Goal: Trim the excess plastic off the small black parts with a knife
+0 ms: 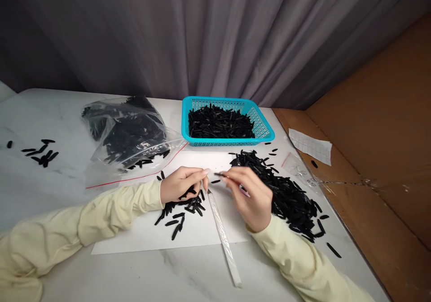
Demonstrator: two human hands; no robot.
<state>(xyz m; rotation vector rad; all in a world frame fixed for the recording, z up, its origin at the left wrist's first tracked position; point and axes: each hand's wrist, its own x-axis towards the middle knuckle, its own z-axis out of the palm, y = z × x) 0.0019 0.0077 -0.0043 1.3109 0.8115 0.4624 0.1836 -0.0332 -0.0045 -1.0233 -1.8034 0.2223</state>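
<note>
My right hand (251, 196) is closed in a pinch on a thin black strip (218, 174), in front of the fingertips of my left hand (185, 183). My left hand is curled, and some black strips show against its lower fingers, seemingly held there. Beneath it lies a small pile of black strips (193, 206) on a white sheet (134, 239). Between my hands a long white-wrapped stick (224, 239) with a dark pointed tip lies on the sheet. Just right of my right hand spreads a large heap of black strips (291, 198).
A blue basket (232, 141) full of black strips stands at the back. Left of it lies a clear zip bag (131, 131) of more strips. Several loose strips (43, 156) lie far left. At right are a small clear bag (298, 167), a paper slip (311, 145) and a cardboard wall (377, 104).
</note>
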